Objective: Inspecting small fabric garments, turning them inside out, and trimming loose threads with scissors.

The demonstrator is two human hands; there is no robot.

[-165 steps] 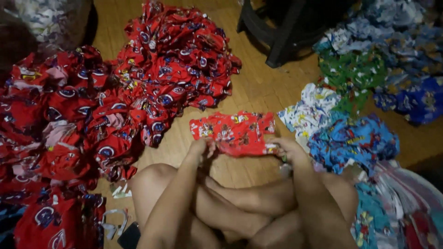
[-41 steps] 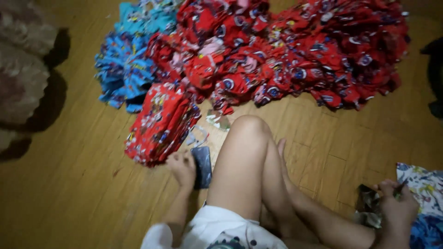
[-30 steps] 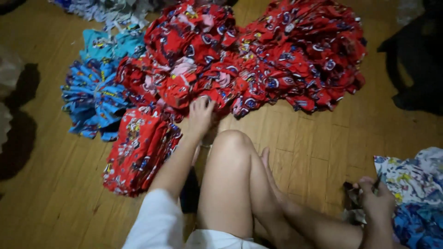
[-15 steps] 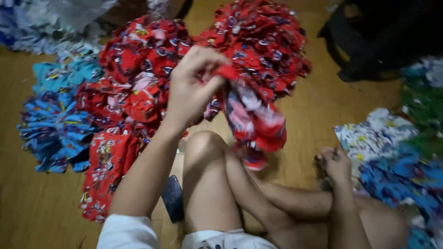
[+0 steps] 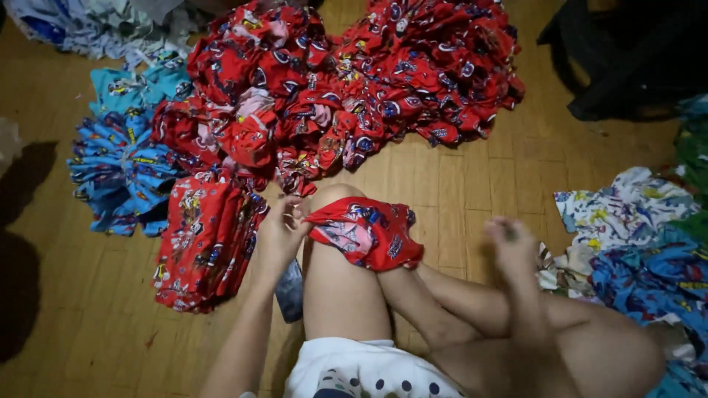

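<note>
My left hand [image 5: 280,236] grips one edge of a red printed cloth piece [image 5: 365,232] that lies draped over my raised knee. Just left of that hand stands a neat stack of red pieces [image 5: 203,243] on the wooden floor. Beyond the knee spreads a big loose heap of red printed pieces [image 5: 354,81]. My right hand [image 5: 509,247] hovers above my crossed legs, blurred, its fingers curled; whether it holds anything is unclear. It is close to the white printed pieces [image 5: 627,210] on the right.
A blue printed pile [image 5: 122,169] lies at the left and pale fabrics [image 5: 88,26] at the top left. Blue pieces [image 5: 656,276] sit at the right edge. A dark flat object [image 5: 291,291] rests beside my thigh. Something black [image 5: 627,59] stands at the top right.
My left hand reached to the red heap, lifted one red piece and brought it down onto my knee. My right hand rose from the pile on the right toward the middle.
</note>
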